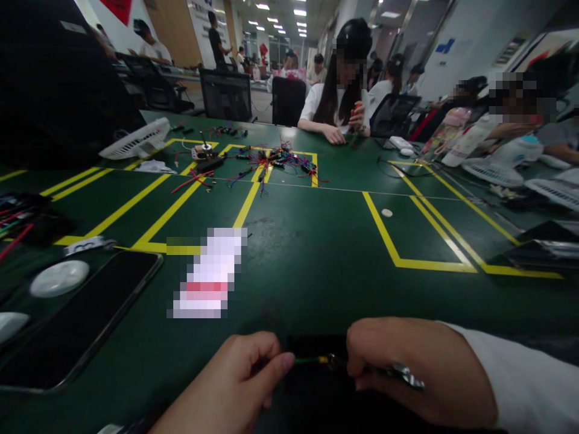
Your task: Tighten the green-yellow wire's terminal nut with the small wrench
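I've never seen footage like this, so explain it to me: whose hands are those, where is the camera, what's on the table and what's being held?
One picture, from a camera worn on a person's head, looking down at their own hands. The left hand pinches a thin green wire. The right hand grips a small metal tool at the wire's tip. They rest on a green table marked with yellow tape. Nearby lie a phone, a white round puck and, further off, a heap of coloured wires. Other people sit across the table.
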Demonstrator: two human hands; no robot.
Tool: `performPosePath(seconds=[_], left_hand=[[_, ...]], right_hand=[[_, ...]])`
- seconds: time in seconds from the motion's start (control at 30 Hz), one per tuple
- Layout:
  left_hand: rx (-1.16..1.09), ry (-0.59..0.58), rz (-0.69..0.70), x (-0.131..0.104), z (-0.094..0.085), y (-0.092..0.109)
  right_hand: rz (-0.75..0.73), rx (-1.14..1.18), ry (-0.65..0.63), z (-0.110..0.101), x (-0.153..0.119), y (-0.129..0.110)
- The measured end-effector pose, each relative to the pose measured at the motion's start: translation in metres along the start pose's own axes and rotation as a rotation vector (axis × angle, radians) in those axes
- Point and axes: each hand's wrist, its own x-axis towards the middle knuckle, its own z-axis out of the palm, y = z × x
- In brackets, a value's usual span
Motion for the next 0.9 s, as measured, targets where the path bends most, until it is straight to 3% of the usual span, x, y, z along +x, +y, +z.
performPosePath(seconds=[0.17, 0.4, 0.5, 0.7, 0.8, 0.9], left_hand=[[-0.012, -0.007, 0.001, -0.001, -0.001, 0.001], [0.021, -0.006, -0.001, -0.002, -0.002, 0.003], [0.033, -0.007, -0.006, -0.001, -0.002, 0.001], [0.030, -0.012, -0.012, 0.000, -0.001, 0.003], [0.030, -0.009, -0.023, 0.001, 0.000, 0.003], [0.021, -0.012, -0.017, 0.002, 0.000, 0.001]], right_hand=[[-0.136, -0.039, -0.127, -0.012, 0.011, 0.006], [-0.116, -0.015, -0.109, -0.012, 0.011, 0.006], [-0.027, 0.060, -0.024, -0.007, 0.003, 0.004], [0.306, 0.274, 0.304, 0.019, -0.024, -0.001], [0.312, 0.273, 0.381, 0.035, -0.028, -0.001], [0.287, 0.242, 0.380, 0.042, -0.023, -0.002]])
